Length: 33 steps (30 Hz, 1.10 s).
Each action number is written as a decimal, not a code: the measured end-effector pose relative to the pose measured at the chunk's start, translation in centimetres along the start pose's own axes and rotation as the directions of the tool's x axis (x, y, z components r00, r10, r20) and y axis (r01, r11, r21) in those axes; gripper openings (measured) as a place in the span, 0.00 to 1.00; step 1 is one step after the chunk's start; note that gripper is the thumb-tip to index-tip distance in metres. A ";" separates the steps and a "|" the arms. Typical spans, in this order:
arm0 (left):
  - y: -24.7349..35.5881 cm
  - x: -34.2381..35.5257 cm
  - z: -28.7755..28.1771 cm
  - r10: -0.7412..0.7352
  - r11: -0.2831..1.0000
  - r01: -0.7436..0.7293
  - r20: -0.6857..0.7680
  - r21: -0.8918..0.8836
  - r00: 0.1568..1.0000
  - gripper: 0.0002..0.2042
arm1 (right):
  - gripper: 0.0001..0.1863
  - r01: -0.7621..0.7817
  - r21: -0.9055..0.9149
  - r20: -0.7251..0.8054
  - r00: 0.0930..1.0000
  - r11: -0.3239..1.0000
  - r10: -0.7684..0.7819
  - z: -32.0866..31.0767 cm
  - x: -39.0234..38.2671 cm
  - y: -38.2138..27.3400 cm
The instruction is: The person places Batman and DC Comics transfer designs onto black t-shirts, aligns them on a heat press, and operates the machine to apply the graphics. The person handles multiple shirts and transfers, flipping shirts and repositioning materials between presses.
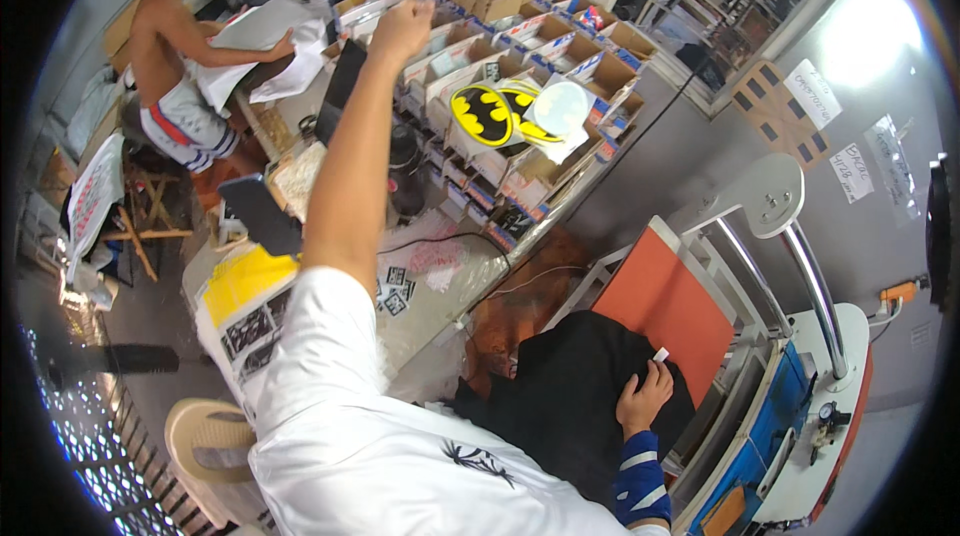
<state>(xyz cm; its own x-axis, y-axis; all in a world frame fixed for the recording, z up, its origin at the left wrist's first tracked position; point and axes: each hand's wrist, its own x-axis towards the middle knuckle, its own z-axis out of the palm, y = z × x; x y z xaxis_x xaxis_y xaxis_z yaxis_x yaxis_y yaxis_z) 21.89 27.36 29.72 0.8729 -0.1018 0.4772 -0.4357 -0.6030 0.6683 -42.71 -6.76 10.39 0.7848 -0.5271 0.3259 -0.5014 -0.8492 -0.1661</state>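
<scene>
My left hand (402, 29) reaches far forward over a grid of cardboard compartments (440, 71); its fingers are closed, and whatever they may hold is hidden. Low on the right, my right hand (645, 396) lies on a black cloth garment (575, 366) with its fingers apart. A small white tag (660, 355) shows at its fingertips. The garment covers the near part of the orange pad (672, 301) of a press machine and hangs off its left side. Yellow and black bat-shaped emblem prints (482, 116) rest on the compartments beside a round pale disc (559, 109).
The press's white arm with metal rods (820, 301) stands right of the pad. On the left table are a dark phone (260, 214), a yellow sheet (248, 281), a black bottle (405, 171) and cables. Another person (185, 46) handles white cloth at far left. A plastic chair (205, 441) stands near left.
</scene>
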 end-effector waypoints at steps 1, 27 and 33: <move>-3.4 3.3 2.2 -0.055 0.986 0.038 0.096 0.164 0.994 0.28 | 0.25 -0.007 0.008 0.007 1.000 1.000 0.007 0.2 0.1 0.1; -6.9 9.7 0.6 -0.481 0.853 0.495 0.619 0.166 0.621 0.34 | 0.25 -0.054 0.005 0.044 0.998 0.999 0.054 0.2 0.3 0.0; -6.6 8.4 -0.3 -0.355 0.913 0.395 0.677 0.103 0.645 0.29 | 0.25 -0.060 0.005 0.034 0.998 0.998 0.059 0.1 0.3 -0.1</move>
<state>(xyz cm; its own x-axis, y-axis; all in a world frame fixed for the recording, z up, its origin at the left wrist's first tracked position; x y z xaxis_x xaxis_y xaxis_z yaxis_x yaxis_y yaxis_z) 32.00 30.73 29.45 0.8662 -0.3869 -0.3163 -0.0302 -0.6722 0.7397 -42.39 -6.81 10.39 0.7656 -0.5775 0.2834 -0.5456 -0.8163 -0.1895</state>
